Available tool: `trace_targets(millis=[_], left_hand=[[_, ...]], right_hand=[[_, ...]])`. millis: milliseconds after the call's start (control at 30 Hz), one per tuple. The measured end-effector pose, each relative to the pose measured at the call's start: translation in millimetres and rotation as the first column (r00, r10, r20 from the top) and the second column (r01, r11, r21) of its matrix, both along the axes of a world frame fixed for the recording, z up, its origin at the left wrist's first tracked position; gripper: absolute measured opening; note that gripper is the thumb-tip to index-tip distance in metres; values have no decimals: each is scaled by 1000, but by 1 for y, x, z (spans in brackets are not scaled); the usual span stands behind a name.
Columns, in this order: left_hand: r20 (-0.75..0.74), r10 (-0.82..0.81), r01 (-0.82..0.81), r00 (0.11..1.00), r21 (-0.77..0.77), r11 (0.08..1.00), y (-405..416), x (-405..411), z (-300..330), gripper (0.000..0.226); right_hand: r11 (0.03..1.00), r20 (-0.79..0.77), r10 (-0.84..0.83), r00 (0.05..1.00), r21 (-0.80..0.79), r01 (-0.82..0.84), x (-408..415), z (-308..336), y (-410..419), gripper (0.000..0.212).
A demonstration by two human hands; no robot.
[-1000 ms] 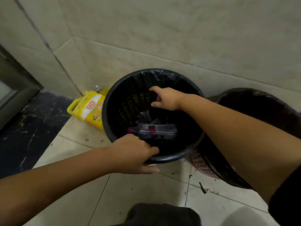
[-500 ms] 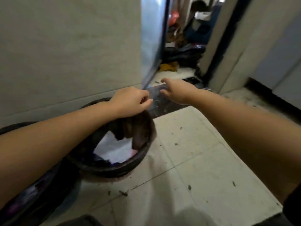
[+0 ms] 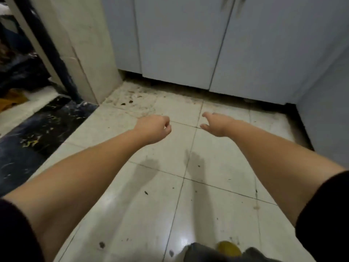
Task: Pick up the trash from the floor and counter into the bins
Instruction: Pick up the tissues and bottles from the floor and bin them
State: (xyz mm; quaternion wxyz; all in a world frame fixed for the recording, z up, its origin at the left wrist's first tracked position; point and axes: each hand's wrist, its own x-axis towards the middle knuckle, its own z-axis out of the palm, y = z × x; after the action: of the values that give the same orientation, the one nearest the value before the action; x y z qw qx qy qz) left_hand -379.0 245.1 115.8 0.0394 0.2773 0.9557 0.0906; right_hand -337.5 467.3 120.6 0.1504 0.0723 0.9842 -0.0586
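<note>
Dark debris scraps (image 3: 130, 101) scattered on floor tiles (image 3: 217, 161) beside cabinet base

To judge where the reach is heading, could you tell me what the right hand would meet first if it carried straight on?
Probably the tiled floor, then the pale cabinet doors; the right hand holds nothing, and depth is unclear.
</note>
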Motion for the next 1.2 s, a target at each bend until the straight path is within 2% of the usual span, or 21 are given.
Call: trace_targets(millis=[100,300,500,667,833,933,1033,1100,1200], left_hand=[[75,-57,57,996,4,998,76,7,-27,30],[222,-225,253,949,-102,962,203,16,-90,37],[316,-309,360,897,-117,926,293,39,-153,38],[312,-344,418,885,-210,884,307,67,-212,33],[309,-405,486,861,-259,835,294,66,-236,33],[298,-406,484,864,-265,834,294,68,-239,37],[299,-426,506,854,-282,815,292,71,-240,42],[304,-435,519,847,-298,801,290,70,-239,44],[344,-434,540,833,-330,774,292,66,-234,48]], right_hand=[[994,42,-109,993,-23,110,23,-31,69,54],[960,131,-258,957,-76,269,71,-109,177,50],[912,137,-403,905,-27,410,119,-166,279,45],[892,100,-451,887,7,453,112,-202,331,53],[875,119,-478,871,-26,484,89,-235,334,70],[866,141,-500,855,61,496,86,-251,328,60],[859,89,-510,856,116,499,83,-253,330,47],[859,86,-510,856,100,502,79,-250,333,43],[851,172,-524,834,60,522,73,-246,337,41]])
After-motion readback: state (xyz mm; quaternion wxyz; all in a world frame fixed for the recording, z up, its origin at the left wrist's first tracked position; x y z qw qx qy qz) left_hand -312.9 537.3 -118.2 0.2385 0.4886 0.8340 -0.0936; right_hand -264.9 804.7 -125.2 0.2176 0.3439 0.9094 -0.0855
